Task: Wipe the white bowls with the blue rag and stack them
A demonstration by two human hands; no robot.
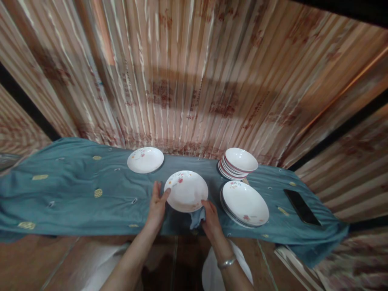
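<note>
A white plate (187, 190) with a red and orange floral print is raised a little over the cloth-covered table, between my hands. My left hand (157, 206) is at its left side, the thumb touching the rim and the fingers stretched out beside it. At the lower right rim my right hand (211, 218) grips the plate, thumb on top. A crumpled blue-grey cloth (197, 218) hangs from that hand below the plate. To the right lies a stack of similar plates (245, 204). Another flowered plate (145, 160) lies at the back left.
Behind the plate stack stands a pile of white bowls (241, 160) with red rims. A black phone (301, 207) lies at the right. The teal tablecloth (75, 190) is wrinkled. A pleated curtain (182, 81) hangs behind; a round white stool seat (209, 266) shows below.
</note>
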